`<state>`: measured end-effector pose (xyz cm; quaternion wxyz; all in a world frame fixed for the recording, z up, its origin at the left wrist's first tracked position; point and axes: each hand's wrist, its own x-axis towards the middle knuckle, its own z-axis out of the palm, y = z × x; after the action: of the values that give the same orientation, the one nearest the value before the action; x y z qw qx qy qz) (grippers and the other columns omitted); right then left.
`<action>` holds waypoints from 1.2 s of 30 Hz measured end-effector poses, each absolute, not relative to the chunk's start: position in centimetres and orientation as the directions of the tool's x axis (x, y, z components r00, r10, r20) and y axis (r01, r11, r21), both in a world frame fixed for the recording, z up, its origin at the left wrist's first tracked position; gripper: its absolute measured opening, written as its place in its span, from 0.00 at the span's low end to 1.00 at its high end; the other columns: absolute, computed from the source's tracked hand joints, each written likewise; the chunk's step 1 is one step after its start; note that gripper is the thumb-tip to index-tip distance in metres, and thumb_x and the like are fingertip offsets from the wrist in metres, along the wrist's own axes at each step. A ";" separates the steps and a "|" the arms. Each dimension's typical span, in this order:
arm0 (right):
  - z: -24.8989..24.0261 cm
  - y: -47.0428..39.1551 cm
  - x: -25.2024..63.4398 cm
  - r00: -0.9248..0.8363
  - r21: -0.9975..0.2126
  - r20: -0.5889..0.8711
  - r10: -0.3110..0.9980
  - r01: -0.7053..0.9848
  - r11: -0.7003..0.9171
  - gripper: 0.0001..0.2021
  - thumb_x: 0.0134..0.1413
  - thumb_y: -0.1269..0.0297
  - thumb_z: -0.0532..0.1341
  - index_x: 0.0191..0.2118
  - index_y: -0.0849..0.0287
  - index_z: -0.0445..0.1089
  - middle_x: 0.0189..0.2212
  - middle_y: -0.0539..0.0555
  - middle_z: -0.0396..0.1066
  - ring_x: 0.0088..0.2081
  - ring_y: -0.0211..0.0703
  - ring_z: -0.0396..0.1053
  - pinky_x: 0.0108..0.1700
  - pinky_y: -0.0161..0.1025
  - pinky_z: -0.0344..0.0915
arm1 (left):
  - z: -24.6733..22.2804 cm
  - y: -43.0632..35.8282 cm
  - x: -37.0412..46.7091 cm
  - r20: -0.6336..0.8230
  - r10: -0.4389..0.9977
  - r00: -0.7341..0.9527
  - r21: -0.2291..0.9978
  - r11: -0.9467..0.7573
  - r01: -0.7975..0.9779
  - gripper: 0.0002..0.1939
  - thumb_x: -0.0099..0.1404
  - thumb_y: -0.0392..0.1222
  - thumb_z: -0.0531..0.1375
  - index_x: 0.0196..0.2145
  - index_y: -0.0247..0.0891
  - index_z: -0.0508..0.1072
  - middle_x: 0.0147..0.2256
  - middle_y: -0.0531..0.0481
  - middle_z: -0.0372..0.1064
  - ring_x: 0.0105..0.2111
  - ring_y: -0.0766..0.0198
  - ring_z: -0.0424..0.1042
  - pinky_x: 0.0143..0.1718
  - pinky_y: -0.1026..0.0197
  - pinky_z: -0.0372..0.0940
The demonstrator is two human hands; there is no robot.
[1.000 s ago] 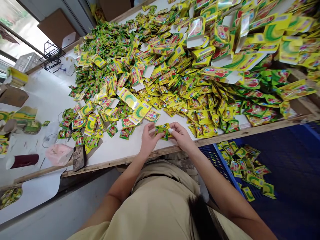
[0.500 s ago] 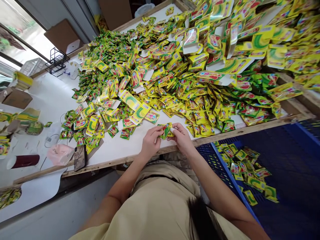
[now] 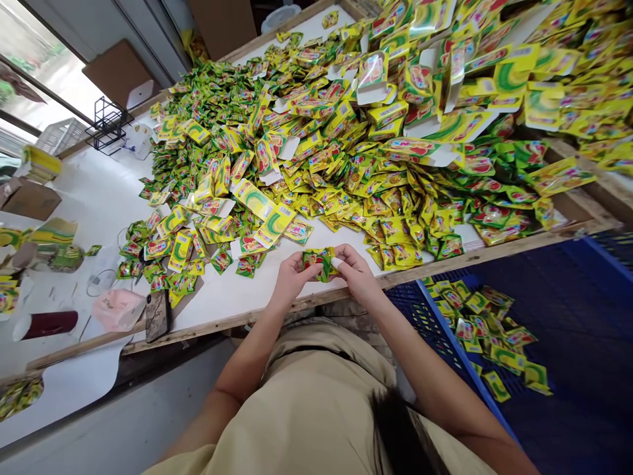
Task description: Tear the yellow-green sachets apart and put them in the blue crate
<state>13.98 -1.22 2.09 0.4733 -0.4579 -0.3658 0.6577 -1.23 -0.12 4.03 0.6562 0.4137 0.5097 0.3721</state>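
Near the table's front edge, my left hand (image 3: 291,278) pinches the left side of small green and yellow packets (image 3: 319,264). My right hand (image 3: 357,272) grips their right side, thumb and fingers pressed together. The packets seem to overlap; how many there are is hard to tell. Just beyond my hands lies a large heap of green and yellow packets (image 3: 346,175) mixed with flat printed cartons (image 3: 267,208).
A phone (image 3: 157,315), a pink bag (image 3: 117,310) and a dark red cup (image 3: 47,324) are at the left. A wooden rim (image 3: 237,321) edges the table. Blue crates (image 3: 558,316) stand below at the right, one holding packets.
My left hand has shifted slightly left and its thumb now lies over the packets, which show flatter and wider. The whole view has moved slightly.
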 end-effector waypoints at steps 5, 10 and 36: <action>1.8 -0.9 13.9 -0.018 -0.929 -0.242 0.970 -0.283 -0.237 0.11 0.49 0.56 0.60 0.34 0.53 0.58 0.32 0.49 0.62 0.31 0.38 0.65 0.27 0.36 0.71 | 3.9 0.2 -1.5 -0.355 0.933 0.056 0.924 0.359 -0.132 0.19 0.48 0.48 0.69 0.34 0.33 0.72 0.31 0.50 0.73 0.28 0.67 0.72 0.27 0.63 0.72; 1.3 -1.0 14.7 0.209 -0.999 0.007 0.978 -0.032 0.014 0.05 0.54 0.64 0.57 0.37 0.55 0.62 0.33 0.50 0.66 0.29 0.38 0.68 0.29 0.39 0.73 | 3.8 0.5 -2.2 -0.412 0.911 -0.015 0.895 0.401 -0.195 0.22 0.46 0.49 0.70 0.35 0.34 0.72 0.32 0.50 0.73 0.27 0.68 0.71 0.23 0.66 0.71; 1.6 -1.7 14.0 0.038 -0.981 -0.168 0.985 -0.108 -0.163 0.09 0.47 0.59 0.64 0.32 0.57 0.66 0.22 0.46 0.65 0.23 0.36 0.64 0.26 0.35 0.66 | 3.7 -1.1 -0.8 -0.344 0.935 -0.083 0.878 0.289 -0.380 0.18 0.54 0.51 0.66 0.38 0.38 0.70 0.38 0.51 0.74 0.35 0.66 0.73 0.37 0.60 0.71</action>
<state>13.99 -1.71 1.57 0.4937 -0.5246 -0.4179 0.5536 -0.83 -1.09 3.67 0.6202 0.2720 0.5100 0.5304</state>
